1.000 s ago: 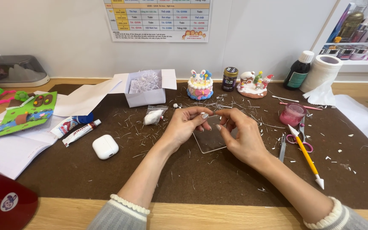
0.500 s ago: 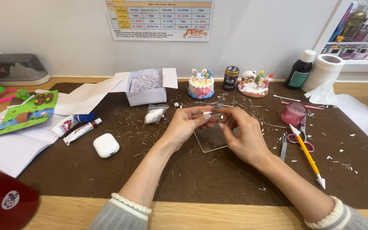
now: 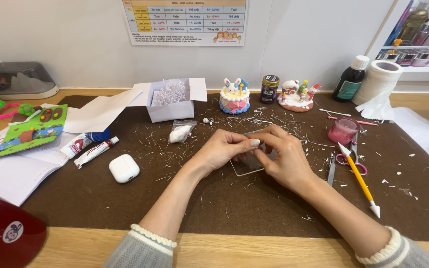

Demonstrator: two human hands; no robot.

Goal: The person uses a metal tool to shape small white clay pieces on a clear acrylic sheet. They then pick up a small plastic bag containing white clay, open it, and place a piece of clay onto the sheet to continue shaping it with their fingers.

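Head view: left hand (image 3: 223, 149) and right hand (image 3: 285, 158) brought together at mid-surface, fingertips pinched on something tiny, too small to make out. Directly beneath, a clear square sheet (image 3: 246, 165) lying flat on the dark brown surface (image 3: 254, 208), partly covered by the right hand. Just left, a small plastic bag (image 3: 180, 133) and a white earbud case (image 3: 124, 168). Behind, an open white box (image 3: 170, 99) and a miniature cake (image 3: 234, 98). Right, a pink jar (image 3: 343, 130) and a yellow-handled tool (image 3: 358, 178).
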